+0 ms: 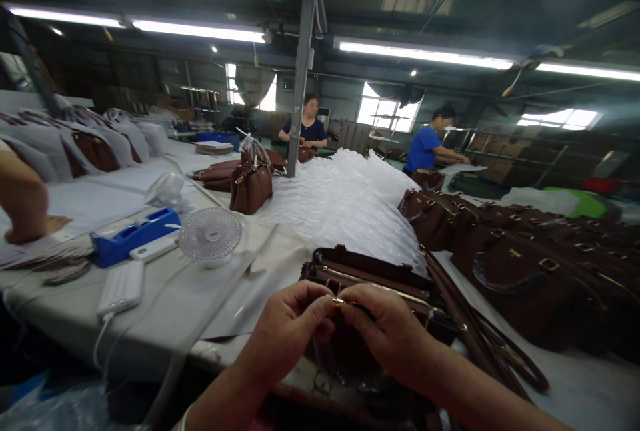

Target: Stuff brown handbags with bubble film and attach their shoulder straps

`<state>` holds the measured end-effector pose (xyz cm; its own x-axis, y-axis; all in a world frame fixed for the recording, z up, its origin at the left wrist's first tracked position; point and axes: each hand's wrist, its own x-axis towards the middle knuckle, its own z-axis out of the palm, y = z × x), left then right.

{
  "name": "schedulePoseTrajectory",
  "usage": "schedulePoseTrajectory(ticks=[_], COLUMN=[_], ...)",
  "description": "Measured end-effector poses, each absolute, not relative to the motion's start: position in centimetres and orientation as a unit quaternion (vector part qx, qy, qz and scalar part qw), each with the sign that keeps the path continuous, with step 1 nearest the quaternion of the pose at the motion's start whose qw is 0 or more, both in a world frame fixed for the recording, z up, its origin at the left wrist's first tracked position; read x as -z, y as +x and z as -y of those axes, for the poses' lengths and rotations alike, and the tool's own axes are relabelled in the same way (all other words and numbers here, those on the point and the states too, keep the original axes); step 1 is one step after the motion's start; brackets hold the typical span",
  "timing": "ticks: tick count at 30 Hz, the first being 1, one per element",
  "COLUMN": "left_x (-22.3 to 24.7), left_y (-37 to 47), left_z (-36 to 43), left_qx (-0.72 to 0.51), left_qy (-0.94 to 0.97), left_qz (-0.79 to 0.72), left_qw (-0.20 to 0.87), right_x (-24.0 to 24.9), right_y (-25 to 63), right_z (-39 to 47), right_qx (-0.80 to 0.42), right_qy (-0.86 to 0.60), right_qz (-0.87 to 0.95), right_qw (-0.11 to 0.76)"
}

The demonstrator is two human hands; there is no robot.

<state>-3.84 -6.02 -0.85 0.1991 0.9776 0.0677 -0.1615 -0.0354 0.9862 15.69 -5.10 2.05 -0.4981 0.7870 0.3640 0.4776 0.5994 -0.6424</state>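
Observation:
A brown handbag (375, 269) with a gold zipper lies in front of me at the table's edge. Over its near side, my left hand (300, 314) and my right hand (385, 324) meet, thumbs and forefingers pinched together. Between their fingertips is a small gold metal fitting (338, 301), mostly covered by the fingers, so its exact kind is unclear. Clear plastic film hangs below my hands on the bag. Brown straps (493, 331) trail off to the right of the bag.
Rows of brown handbags (530, 277) fill the right side. White wrapping sheets (345, 197) are heaped behind the bag. A small fan (211, 234), a blue tape dispenser (135, 236) and a white power strip (121, 287) stand left. Another person's arm (23, 197) reaches in; two people work beyond.

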Motion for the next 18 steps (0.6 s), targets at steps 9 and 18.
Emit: schedulePoseTrajectory(ticks=[9,18], left_x=[1.3,1.2], left_y=[-3.2,-4.4], left_z=[5.5,6.0], left_qx=[-0.457,-0.486], left_qy=[0.469,0.661], left_qz=[-0.388,-0.401], left_qw=[0.648,0.407], right_x=[-1.9,-2.5], right_y=[16.1,15.5], right_z=[4.7,4.2], right_qx=[-0.007,-0.176], right_qy=[-0.301,-0.351], right_qz=[0.918,0.886], right_qw=[0.257,0.248])
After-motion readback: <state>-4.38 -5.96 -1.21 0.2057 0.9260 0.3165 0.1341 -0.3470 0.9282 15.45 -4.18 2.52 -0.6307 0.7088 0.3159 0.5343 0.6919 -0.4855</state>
